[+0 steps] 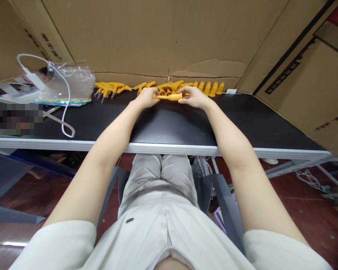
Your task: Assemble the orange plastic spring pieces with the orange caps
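Note:
Near the back of the black table, a yellow plastic corkscrew part [175, 97] lies level between my hands, with a thin stem on the left and a wider ribbed sleeve on the right. My left hand [147, 98] pinches the stem end. The fingers of my right hand [196, 97] close on the sleeve end. Behind them, partly hidden, is a pile of yellow plastic parts [177, 86]. Yellow T-shaped corkscrew handles [110, 88] with metal spirals lie to the left. Several yellow sleeves [214, 89] stand in a row to the right.
Cardboard panels [169, 37] rise behind and beside the black table [174, 123]. At the left are a clear plastic bag [76, 80] and a white cable [69, 93]. A metal strip [174, 149] edges the table's front.

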Action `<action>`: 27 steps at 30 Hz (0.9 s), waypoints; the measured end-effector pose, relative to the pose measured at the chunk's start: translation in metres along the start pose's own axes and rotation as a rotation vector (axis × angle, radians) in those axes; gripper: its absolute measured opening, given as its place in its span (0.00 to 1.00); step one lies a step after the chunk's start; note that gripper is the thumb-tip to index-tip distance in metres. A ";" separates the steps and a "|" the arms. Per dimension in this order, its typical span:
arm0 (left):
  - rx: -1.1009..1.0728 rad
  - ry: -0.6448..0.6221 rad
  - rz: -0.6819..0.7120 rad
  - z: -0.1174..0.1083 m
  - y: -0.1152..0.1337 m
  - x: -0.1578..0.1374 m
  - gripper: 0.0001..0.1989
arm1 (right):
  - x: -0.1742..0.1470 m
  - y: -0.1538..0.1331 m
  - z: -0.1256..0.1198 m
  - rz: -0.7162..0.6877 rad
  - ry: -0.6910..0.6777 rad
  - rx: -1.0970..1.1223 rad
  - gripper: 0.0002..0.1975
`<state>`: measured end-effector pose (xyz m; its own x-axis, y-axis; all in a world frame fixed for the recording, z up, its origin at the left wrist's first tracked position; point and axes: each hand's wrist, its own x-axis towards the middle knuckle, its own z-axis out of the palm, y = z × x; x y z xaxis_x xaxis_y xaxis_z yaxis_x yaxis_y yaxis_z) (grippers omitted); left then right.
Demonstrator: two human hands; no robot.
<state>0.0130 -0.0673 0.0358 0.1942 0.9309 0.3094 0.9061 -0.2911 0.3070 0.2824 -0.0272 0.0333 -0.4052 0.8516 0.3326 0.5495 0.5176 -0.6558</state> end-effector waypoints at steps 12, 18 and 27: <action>0.018 0.020 -0.004 -0.002 0.003 -0.006 0.21 | -0.018 -0.036 0.000 0.301 -0.046 0.346 0.21; 0.014 0.065 0.004 0.004 -0.003 -0.001 0.19 | -0.022 -0.045 -0.001 0.365 -0.059 0.421 0.20; 0.022 0.097 -0.003 0.001 -0.005 -0.002 0.23 | -0.025 -0.050 -0.002 0.328 -0.050 0.413 0.22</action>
<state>0.0083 -0.0674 0.0329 0.1554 0.9058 0.3943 0.9147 -0.2827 0.2889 0.2665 -0.0742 0.0587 -0.3000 0.9531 0.0390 0.3239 0.1403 -0.9356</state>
